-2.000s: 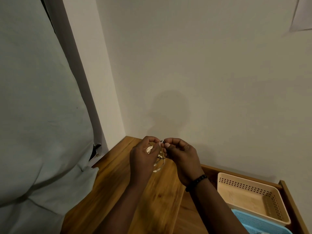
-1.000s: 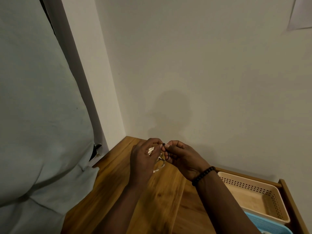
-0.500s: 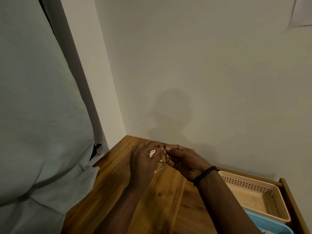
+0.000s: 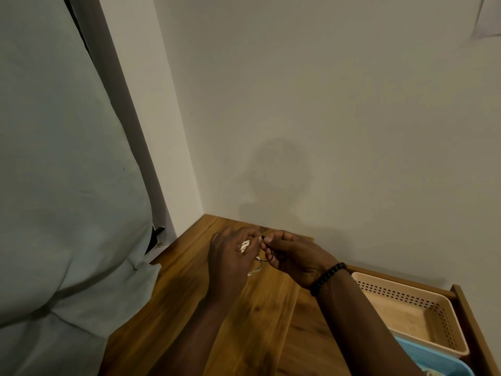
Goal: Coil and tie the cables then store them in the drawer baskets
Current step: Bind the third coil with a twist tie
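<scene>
cable [image 4: 245, 246] coiled, left hand [image 4: 230, 256] fingers gripping | right hand [image 4: 292, 256] fingers pinching tie [image 4: 269, 255]

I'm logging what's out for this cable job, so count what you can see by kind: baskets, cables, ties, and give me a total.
Baskets: 2, a beige basket and a blue basket, both in the drawer.
Cables: 1, a white cable gripped in the left hand.
Ties: 1, a black tie pinched by the right hand.
Total: 4.
</scene>
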